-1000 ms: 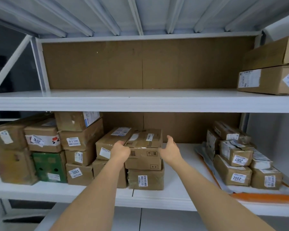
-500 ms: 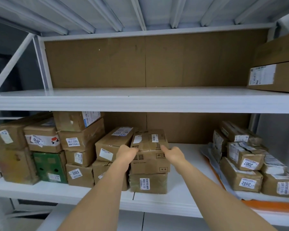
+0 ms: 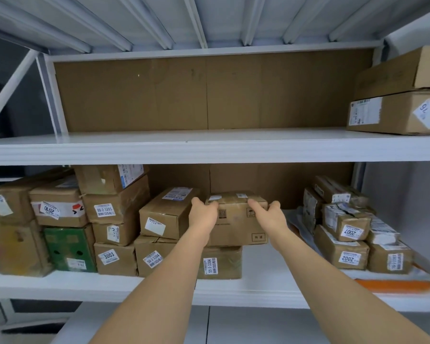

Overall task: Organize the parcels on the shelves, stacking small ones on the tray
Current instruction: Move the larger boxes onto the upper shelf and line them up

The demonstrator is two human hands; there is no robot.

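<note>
Here, two bare forearms are reaching up from the near edge toward the middle shelf [image 3: 258, 259]. The left hand [image 3: 204, 216] is gripping the left end of a brown parcel [image 3: 236, 219], fingers curled over its top left corner. The right hand [image 3: 271, 216] is clasping the right end, fingers pressed together along the upper edge, thumb hidden. The parcel is sitting on top of a lower box labelled 55-3-3304 [image 3: 220, 263], overhanging it to the right, its long axis running left to right and its broad printed face turned toward the near side. Just left, a tilted box [image 3: 166, 214] is touching it. Farther right, small parcels [image 3: 345, 234] are lying stacked on an orange tray [image 3: 395, 285]. At far left, more boxes [image 3: 60, 219] are standing piled. Above, two large cartons [image 3: 397, 105] are resting on the upper shelf [image 3: 209, 147].
</note>
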